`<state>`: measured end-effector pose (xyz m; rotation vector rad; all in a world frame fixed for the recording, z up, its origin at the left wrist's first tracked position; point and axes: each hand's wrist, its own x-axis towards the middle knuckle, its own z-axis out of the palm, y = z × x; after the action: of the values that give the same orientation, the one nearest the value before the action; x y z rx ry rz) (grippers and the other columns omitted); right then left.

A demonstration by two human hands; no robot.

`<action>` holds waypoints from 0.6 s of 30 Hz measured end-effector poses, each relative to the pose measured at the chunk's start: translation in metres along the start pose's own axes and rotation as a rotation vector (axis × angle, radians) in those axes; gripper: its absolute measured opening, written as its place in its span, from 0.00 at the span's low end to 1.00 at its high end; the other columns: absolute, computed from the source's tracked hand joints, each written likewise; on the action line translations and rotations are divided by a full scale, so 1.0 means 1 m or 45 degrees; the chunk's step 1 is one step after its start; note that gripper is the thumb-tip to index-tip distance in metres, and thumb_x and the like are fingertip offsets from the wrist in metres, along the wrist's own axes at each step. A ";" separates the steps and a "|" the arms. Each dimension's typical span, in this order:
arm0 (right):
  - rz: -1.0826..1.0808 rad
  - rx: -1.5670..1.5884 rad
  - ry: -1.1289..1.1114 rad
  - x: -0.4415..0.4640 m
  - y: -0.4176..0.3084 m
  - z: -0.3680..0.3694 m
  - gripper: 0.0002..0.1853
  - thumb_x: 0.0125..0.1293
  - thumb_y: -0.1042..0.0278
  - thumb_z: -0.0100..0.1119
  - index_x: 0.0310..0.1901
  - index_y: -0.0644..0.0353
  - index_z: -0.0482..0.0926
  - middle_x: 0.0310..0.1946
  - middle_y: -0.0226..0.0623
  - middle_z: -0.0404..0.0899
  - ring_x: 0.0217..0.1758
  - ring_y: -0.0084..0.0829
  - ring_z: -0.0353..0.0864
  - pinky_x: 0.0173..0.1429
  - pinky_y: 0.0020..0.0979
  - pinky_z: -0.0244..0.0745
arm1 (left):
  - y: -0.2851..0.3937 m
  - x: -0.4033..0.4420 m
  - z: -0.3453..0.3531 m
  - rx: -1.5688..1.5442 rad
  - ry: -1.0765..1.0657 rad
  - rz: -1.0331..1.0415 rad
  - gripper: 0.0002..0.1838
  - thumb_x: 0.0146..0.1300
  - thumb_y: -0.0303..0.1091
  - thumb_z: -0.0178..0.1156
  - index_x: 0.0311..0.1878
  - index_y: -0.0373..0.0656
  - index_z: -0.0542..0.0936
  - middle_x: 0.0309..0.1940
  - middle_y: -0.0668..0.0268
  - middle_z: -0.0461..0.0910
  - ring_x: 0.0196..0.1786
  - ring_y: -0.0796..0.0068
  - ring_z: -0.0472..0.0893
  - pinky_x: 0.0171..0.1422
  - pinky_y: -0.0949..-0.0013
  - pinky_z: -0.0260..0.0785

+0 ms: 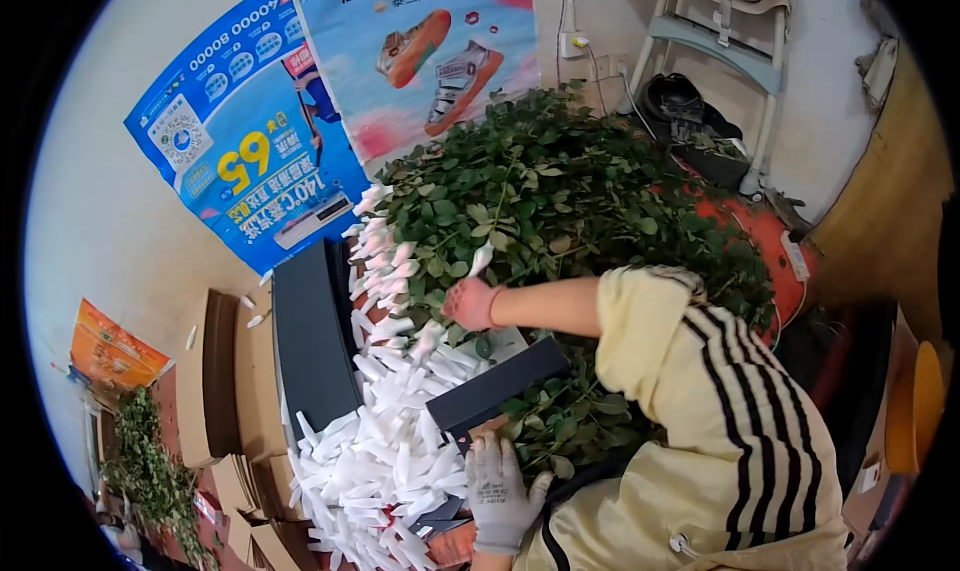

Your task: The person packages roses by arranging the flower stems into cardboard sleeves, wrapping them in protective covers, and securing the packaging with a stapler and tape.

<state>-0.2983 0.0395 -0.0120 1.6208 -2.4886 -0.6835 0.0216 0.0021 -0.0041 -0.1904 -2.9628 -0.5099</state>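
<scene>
My right hand (pixel 470 304), in a pinkish glove, is closed at the left edge of a large heap of leafy green stems (pixel 560 181); what its fingers hold is hidden. A white-wrapped bud (pixel 482 261) sticks out just above it, and a blurred pale bud (pixel 428 339) is below and left of it. My left hand (pixel 497 491), in a white glove with bare fingertips, lies flat with its thumb apart, by the lower end of a dark rectangular block (pixel 497 383). Left of it spreads a pile of white sleeves (pixel 385 461).
Pink-white wrapped buds (pixel 385 261) line the heap's left edge. Further left are a dark panel (pixel 312 336) and cardboard pieces (pixel 222 371). More green stems (pixel 150 461) lie at lower left. A high chair (pixel 720 46) and a power strip (pixel 795 256) are on the right.
</scene>
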 end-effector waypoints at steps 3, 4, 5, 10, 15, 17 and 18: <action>0.226 0.135 0.571 -0.050 0.059 -0.040 0.12 0.55 0.67 0.49 0.41 0.52 0.77 0.33 0.38 0.77 0.36 0.36 0.79 0.34 0.39 0.73 | 0.002 0.001 -0.004 0.022 -0.018 0.007 0.42 0.54 0.59 0.56 0.60 0.29 0.67 0.64 0.43 0.62 0.68 0.45 0.59 0.72 0.49 0.46; 0.368 0.086 0.635 -0.076 0.091 -0.068 0.16 0.55 0.68 0.49 0.46 0.52 0.78 0.37 0.42 0.78 0.41 0.40 0.80 0.43 0.40 0.76 | 0.001 0.001 -0.004 0.005 -0.013 0.006 0.42 0.54 0.59 0.56 0.59 0.28 0.67 0.63 0.43 0.62 0.68 0.45 0.58 0.72 0.49 0.46; 0.607 0.242 0.691 -0.106 0.120 -0.107 0.18 0.54 0.69 0.50 0.48 0.53 0.78 0.42 0.43 0.79 0.44 0.40 0.80 0.47 0.38 0.76 | 0.001 -0.001 -0.004 -0.006 -0.021 0.002 0.42 0.54 0.59 0.56 0.59 0.28 0.67 0.63 0.43 0.62 0.68 0.45 0.58 0.72 0.49 0.46; 1.105 0.877 1.407 -0.265 0.315 -0.147 0.19 0.57 0.67 0.48 0.50 0.61 0.77 0.39 0.43 0.82 0.42 0.33 0.82 0.48 0.32 0.76 | 0.003 0.001 -0.004 -0.012 0.002 0.016 0.41 0.55 0.57 0.56 0.60 0.28 0.67 0.64 0.43 0.60 0.68 0.44 0.58 0.72 0.49 0.45; 1.564 0.223 1.724 -0.345 0.363 -0.124 0.17 0.60 0.65 0.51 0.50 0.56 0.78 0.46 0.41 0.81 0.50 0.39 0.79 0.53 0.36 0.73 | 0.001 -0.001 -0.008 -0.044 0.009 0.025 0.41 0.56 0.57 0.56 0.60 0.28 0.65 0.64 0.40 0.59 0.68 0.41 0.56 0.72 0.46 0.45; 1.465 0.115 1.662 -0.331 0.343 -0.131 0.16 0.60 0.66 0.53 0.50 0.60 0.77 0.46 0.42 0.80 0.50 0.38 0.79 0.53 0.37 0.74 | -0.001 -0.004 -0.004 -0.080 0.073 0.054 0.41 0.57 0.55 0.56 0.61 0.28 0.63 0.64 0.40 0.58 0.68 0.40 0.56 0.72 0.47 0.44; 1.389 0.041 1.599 -0.323 0.333 -0.137 0.16 0.60 0.67 0.54 0.50 0.62 0.77 0.47 0.43 0.80 0.50 0.38 0.79 0.54 0.37 0.74 | 0.001 -0.007 0.000 -0.150 0.093 0.054 0.40 0.57 0.54 0.56 0.62 0.28 0.62 0.65 0.40 0.57 0.69 0.41 0.55 0.73 0.48 0.44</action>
<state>-0.3979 0.3947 0.3009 0.2055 -1.8263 0.4191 0.0288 0.0027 -0.0048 -0.2400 -2.8536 -0.6716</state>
